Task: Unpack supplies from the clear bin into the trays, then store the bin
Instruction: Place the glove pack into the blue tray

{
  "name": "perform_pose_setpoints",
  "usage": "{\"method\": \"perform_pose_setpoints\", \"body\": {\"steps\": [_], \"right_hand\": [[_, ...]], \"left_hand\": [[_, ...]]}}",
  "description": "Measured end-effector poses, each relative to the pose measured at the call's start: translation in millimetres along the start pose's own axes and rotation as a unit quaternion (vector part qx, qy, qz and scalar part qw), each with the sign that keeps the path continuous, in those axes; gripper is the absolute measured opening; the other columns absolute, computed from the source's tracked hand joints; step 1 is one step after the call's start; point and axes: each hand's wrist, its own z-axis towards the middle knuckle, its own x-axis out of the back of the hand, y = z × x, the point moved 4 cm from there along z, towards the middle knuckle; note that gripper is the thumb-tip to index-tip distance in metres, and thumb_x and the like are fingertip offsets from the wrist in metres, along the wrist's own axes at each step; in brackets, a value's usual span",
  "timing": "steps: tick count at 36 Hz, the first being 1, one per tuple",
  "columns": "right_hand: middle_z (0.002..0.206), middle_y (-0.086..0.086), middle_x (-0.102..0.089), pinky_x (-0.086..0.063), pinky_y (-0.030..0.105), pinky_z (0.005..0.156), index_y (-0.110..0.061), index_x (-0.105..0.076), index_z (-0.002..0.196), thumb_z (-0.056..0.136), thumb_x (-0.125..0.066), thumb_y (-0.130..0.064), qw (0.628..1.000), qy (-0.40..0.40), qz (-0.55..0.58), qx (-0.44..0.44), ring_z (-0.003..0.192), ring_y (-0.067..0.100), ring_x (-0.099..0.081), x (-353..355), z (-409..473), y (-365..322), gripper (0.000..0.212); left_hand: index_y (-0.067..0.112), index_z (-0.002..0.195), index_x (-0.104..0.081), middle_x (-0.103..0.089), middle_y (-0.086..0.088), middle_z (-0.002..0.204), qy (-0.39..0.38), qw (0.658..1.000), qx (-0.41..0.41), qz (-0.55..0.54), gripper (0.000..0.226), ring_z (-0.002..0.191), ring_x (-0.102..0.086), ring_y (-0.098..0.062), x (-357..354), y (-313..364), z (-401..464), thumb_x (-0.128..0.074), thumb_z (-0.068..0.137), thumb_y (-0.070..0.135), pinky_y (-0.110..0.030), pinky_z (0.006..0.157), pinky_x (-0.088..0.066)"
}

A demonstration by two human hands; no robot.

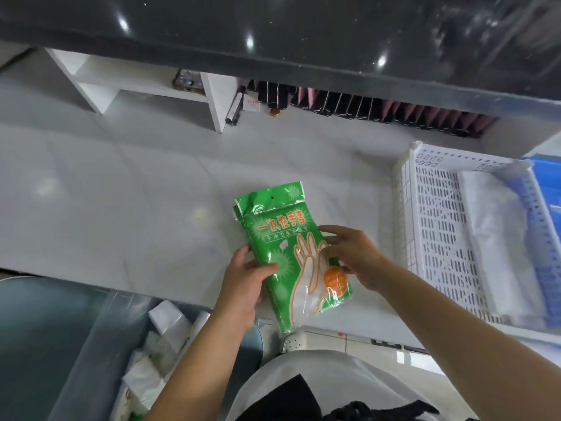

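Observation:
A green pack of disposable gloves (pixel 282 232) hangs above the white desk, tilted with its top edge away from me. My left hand (pixel 243 287) grips its lower left edge. My right hand (pixel 355 256) holds its right side with the fingers spread over the front. The clear bin (pixel 100 338) stands low at the bottom left, with white packets and boxes still in it. A white perforated tray (pixel 437 226) sits on the desk to the right, holding a white wrapped bundle (pixel 498 238). Beyond it lies a blue tray (pixel 546 189).
A white shelf unit (pixel 142 83) stands at the back left under a dark counter (pixel 273 34). A row of dark and pink items (pixel 364 104) lines the back wall. The white desk surface (pixel 121 192) spreads left of the pack.

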Motion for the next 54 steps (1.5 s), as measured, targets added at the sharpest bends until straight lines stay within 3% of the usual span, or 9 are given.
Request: {"method": "perform_pose_setpoints", "body": {"steps": [11,21,31,38,41,44,46,50,54], "right_hand": [[0.114,0.020,-0.071,-0.054,0.053,0.091,-0.012,-0.066,0.124,0.084,-0.067,-0.002,0.983,-0.035,0.161,0.082,0.103,0.036,-0.069,65,-73,-10,0.041],[0.112,0.018,-0.073,-0.058,0.048,0.086,-0.005,-0.069,0.113,0.073,-0.071,-0.019,0.977,0.053,0.145,0.146,0.100,0.034,-0.071,183,-180,-22,0.042],[0.113,0.020,-0.072,-0.060,0.046,0.086,-0.005,-0.073,0.107,0.073,-0.074,-0.018,0.966,0.114,0.188,0.139,0.102,0.037,-0.070,294,-211,20,0.036],[0.090,0.014,-0.078,-0.060,0.031,0.060,-0.004,-0.075,0.094,0.072,-0.075,-0.011,0.957,0.173,0.137,0.187,0.075,0.022,-0.074,381,-212,26,0.023],[0.089,0.012,-0.078,-0.062,0.033,0.067,-0.005,-0.076,0.094,0.080,-0.074,-0.003,0.956,0.196,0.079,0.205,0.075,0.023,-0.074,422,-210,23,0.015],[0.082,0.002,-0.079,-0.061,0.029,0.066,-0.010,-0.079,0.090,0.083,-0.074,-0.001,0.940,0.250,-0.034,0.232,0.072,0.018,-0.075,466,-209,19,0.012],[0.081,0.002,-0.078,-0.062,0.038,0.074,-0.013,-0.080,0.090,0.083,-0.075,-0.004,0.921,0.281,-0.113,0.243,0.077,0.022,-0.076,489,-204,18,0.013],[0.081,0.009,-0.075,-0.056,0.039,0.075,-0.015,-0.077,0.097,0.082,-0.074,-0.016,0.872,0.313,-0.288,0.244,0.074,0.019,-0.067,538,-196,16,0.016],[0.087,0.009,-0.073,-0.042,0.032,0.071,-0.029,-0.075,0.112,0.085,-0.070,-0.020,0.802,0.344,-0.424,0.243,0.087,0.035,-0.066,562,-190,2,0.029]], "left_hand": [[0.027,0.130,-0.056,-0.074,-0.015,0.112,-0.213,0.975,-0.057,0.029,0.067,0.093,-0.072,-0.030,-46,50,-25,-0.073,0.069,0.005,-0.036,0.065,-0.058],[0.029,0.129,-0.061,-0.072,-0.016,0.112,-0.427,0.900,-0.072,0.053,0.062,0.094,-0.072,-0.028,-181,64,-52,-0.068,0.073,0.001,-0.035,0.066,-0.059],[0.026,0.134,-0.055,-0.070,-0.018,0.119,-0.488,0.867,-0.073,0.072,0.068,0.102,-0.070,-0.034,-317,34,-82,-0.069,0.076,-0.005,-0.039,0.074,-0.059],[0.026,0.135,-0.056,-0.066,-0.019,0.122,-0.447,0.887,-0.091,0.071,0.065,0.107,-0.068,-0.033,-396,5,-93,-0.067,0.077,-0.002,-0.039,0.080,-0.057],[0.026,0.134,-0.057,-0.070,-0.012,0.114,-0.409,0.899,-0.117,0.102,0.061,0.107,-0.069,-0.029,-427,-8,-96,-0.069,0.079,0.001,-0.037,0.086,-0.056],[0.028,0.135,-0.054,-0.067,-0.005,0.124,-0.340,0.913,-0.148,0.172,0.063,0.115,-0.065,-0.022,-457,-26,-91,-0.075,0.080,0.006,-0.039,0.100,-0.051],[0.032,0.128,-0.056,-0.060,-0.003,0.130,-0.273,0.926,-0.154,0.212,0.063,0.119,-0.060,-0.018,-464,-37,-83,-0.080,0.073,0.012,-0.037,0.103,-0.046],[0.028,0.134,-0.049,-0.053,0.004,0.123,-0.204,0.914,-0.166,0.309,0.058,0.108,-0.057,-0.013,-485,-69,-76,-0.073,0.085,0.006,-0.031,0.094,-0.047],[0.039,0.100,-0.050,-0.058,0.018,0.097,-0.177,0.907,-0.176,0.340,0.048,0.069,-0.064,0.013,-495,-88,-74,-0.065,0.086,-0.004,-0.027,0.070,-0.055]]}}
